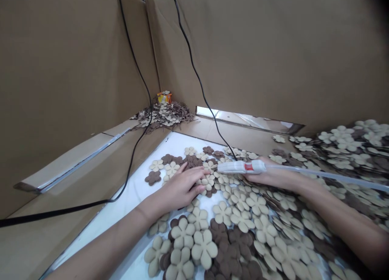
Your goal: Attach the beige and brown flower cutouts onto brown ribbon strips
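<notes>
My right hand is wrapped round a white hot glue gun with a red part. A long translucent glue stick runs out of its back to the right. The gun's front end points left, close to the fingertips of my left hand. That hand lies over beige and brown felt flowers, its fingers stretched and apart, touching a beige flower. Under its palm the view is hidden. Nearby are a brown flower and a beige flower on the white board.
Cardboard walls enclose the work area. A black cable hangs down to the glue gun, and another black cable crosses the left side. Flowers heap up at right. At the back corner, a flower pile surrounds an orange-yellow packet.
</notes>
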A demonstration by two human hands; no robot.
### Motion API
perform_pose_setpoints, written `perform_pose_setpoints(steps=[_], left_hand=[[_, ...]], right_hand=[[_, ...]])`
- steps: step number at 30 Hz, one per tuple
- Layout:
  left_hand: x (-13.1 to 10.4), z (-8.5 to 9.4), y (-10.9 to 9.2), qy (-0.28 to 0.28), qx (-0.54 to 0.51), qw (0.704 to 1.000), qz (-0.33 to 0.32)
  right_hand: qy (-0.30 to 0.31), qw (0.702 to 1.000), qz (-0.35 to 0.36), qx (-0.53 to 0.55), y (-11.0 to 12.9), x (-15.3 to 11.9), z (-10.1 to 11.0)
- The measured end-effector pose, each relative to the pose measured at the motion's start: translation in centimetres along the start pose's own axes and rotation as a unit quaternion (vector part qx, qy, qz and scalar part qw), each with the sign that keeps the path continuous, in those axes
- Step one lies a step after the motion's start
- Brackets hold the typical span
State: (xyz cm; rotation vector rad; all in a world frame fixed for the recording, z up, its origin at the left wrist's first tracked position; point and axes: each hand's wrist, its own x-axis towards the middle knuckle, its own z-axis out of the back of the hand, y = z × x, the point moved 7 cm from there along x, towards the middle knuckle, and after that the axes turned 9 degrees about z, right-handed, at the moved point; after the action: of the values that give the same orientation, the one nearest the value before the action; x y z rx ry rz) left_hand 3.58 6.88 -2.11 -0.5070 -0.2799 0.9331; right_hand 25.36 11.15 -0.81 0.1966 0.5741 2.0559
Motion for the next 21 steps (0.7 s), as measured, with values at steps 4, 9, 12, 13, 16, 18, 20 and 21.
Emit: perform_pose_setpoints(steps=[4, 9, 12, 13, 16, 18, 20, 21], left_hand=[[-0.1, 0.2, -0.1, -0.005, -0.006, 1.0, -0.003], [-0.1, 0.1, -0.1, -0.006, -0.008, 1.0, -0.007], [-0.1, 0.1, -0.2, -0.005, -0.011, 1.0, -0.01], [-0.1, 0.1, -0.2, -0.004, -0.011, 1.0, -0.011], [-0.3, 0.2, -0.3, -0.001, -0.006, 1.0, -0.009], [-0.4, 0.3, -0.4, -0.004, -0.003, 1.0, -0.008], [-0.5, 0.3, -0.4, -0.007, 0.0, 1.0, -0.011], [-0.6, 0.3, -0.5, -0.009, 0.0, 1.0, -0.013]], right_hand=[[0.007, 1.0, 0.022, 0.008, 0.6, -0.2, 0.3], [0.012, 0.999, 0.033, 0.019, 1.0, -0.5, 0.7], [0.043, 0.997, 0.045, 0.036, 1.0, -0.4, 0.5], [0.055, 0.996, 0.049, 0.04, 1.0, -0.4, 0.4], [0.077, 0.995, 0.066, 0.011, 0.5, -0.3, 0.9], [0.073, 0.995, 0.062, -0.04, -0.4, -0.5, 1.7], [0.037, 0.992, 0.028, -0.115, -1.7, -0.6, 3.1], [0.002, 0.987, 0.01, -0.161, -2.3, -0.6, 4.1]])
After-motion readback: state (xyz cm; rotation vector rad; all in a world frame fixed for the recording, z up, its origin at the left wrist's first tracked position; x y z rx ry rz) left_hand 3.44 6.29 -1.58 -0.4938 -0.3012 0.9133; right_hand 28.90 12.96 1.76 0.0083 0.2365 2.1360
